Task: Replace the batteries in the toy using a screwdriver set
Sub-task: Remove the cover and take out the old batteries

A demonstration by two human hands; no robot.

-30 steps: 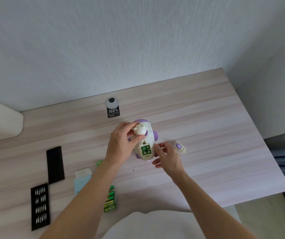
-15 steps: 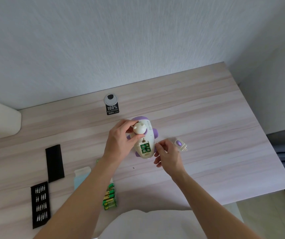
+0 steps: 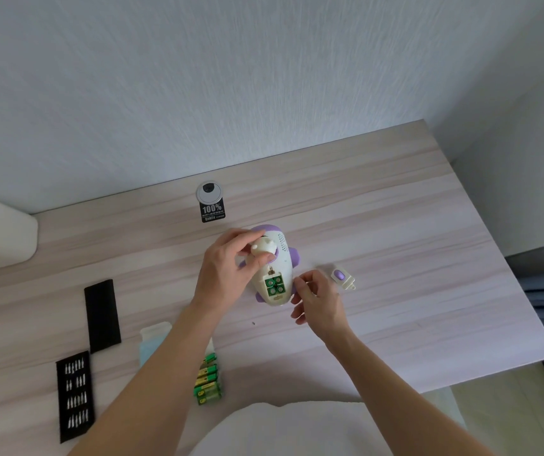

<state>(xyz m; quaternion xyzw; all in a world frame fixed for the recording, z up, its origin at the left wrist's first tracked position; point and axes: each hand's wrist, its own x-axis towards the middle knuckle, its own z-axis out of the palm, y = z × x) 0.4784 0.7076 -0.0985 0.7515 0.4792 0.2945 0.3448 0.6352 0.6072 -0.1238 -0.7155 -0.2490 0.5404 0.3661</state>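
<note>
Left hand [image 3: 227, 274] grips toy [image 3: 284, 258] mid-desk. Battery compartment [image 3: 274, 286] open, four green cells seated. Right hand [image 3: 318, 299] curled beside it; can't tell if holding anything. Probably next: refit cover [image 3: 342, 277], align, screw.

Whether the right hand [image 3: 316, 301] pinches anything is too small to tell.

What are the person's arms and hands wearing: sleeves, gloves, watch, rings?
Nothing visible. The left hand and right hand are ungloved, no rings seen; both forearms are bare to the frame edge, no watch or bands. A white garment shows at the bottom.
</note>
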